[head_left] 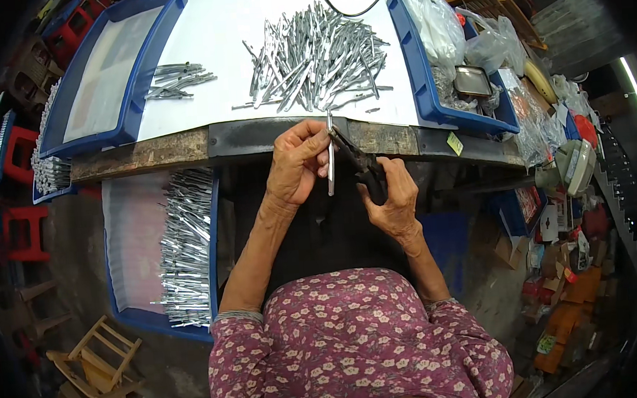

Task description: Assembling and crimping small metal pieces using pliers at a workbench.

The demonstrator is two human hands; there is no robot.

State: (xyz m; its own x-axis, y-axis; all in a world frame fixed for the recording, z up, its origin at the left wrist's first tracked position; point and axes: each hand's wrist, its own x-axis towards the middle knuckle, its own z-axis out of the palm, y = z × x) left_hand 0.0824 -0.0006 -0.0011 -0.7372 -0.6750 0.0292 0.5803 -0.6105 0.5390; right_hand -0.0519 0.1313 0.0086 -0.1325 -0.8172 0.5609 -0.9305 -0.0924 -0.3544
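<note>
L hand (298, 162) w/ metal strip (331, 173), R hand (397, 198) w/ dk pliers (364, 168)

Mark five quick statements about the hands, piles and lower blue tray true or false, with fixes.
1. The left hand grips a thin metal strip. True.
2. The right hand holds nothing. False: the right hand is closed around dark pliers.
3. The big pile of strips lies on the white tabletop. True.
4. The small bunch of strips is right of the big pile. False: it is to the left.
5. The lower blue tray, on the person's left, has silvery strips in it. True.
</note>
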